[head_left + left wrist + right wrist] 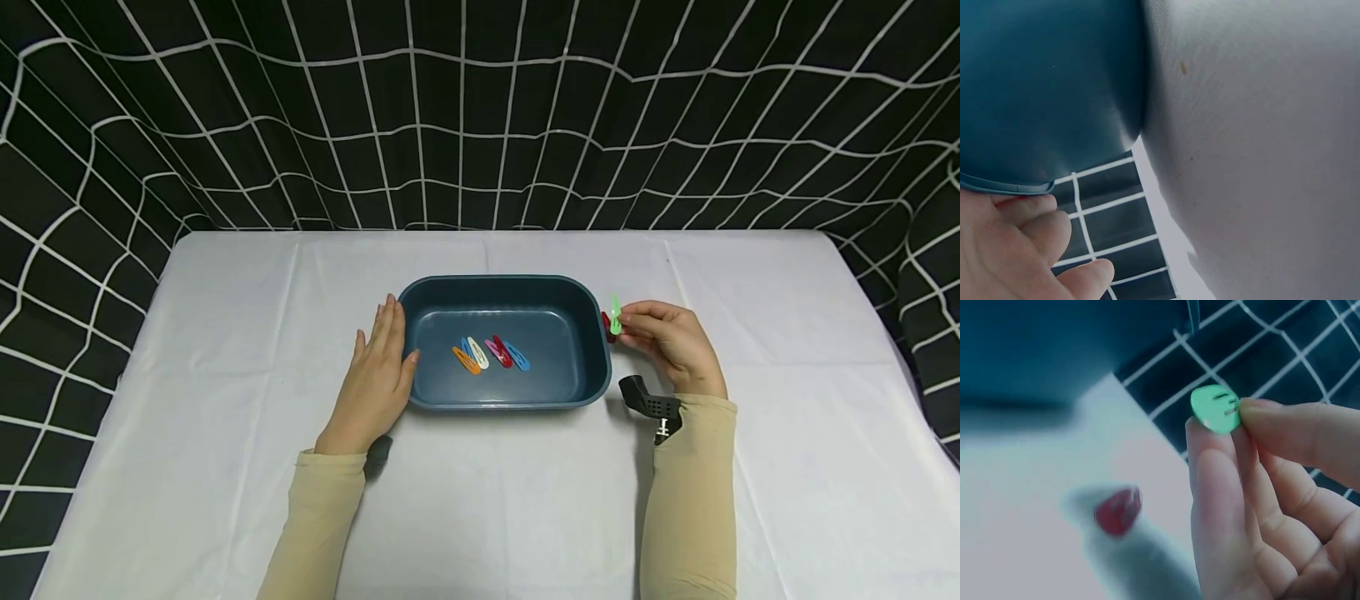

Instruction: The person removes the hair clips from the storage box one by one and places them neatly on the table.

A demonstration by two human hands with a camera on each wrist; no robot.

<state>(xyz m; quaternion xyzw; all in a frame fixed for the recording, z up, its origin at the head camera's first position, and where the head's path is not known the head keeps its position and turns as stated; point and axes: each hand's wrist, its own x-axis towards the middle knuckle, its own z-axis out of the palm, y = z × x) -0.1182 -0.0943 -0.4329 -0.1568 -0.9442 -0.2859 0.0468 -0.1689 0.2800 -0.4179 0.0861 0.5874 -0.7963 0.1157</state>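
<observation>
My right hand pinches a green snap hair clip between thumb and fingertips, just outside the right end of a dark blue basin. In the right wrist view, the green clip's broad end faces the camera, and a red hair clip lies below on the white cloth. My left hand rests against the basin's left rim with its fingers extended. On the basin floor lie an orange clip, a white clip, a second red clip, a pink clip and two blue ones.
A white cloth covers the table on which the basin stands. Black curtains with a white grid surround it at the back and sides. A black wrist camera mount juts from my right wrist, close to the basin's right end.
</observation>
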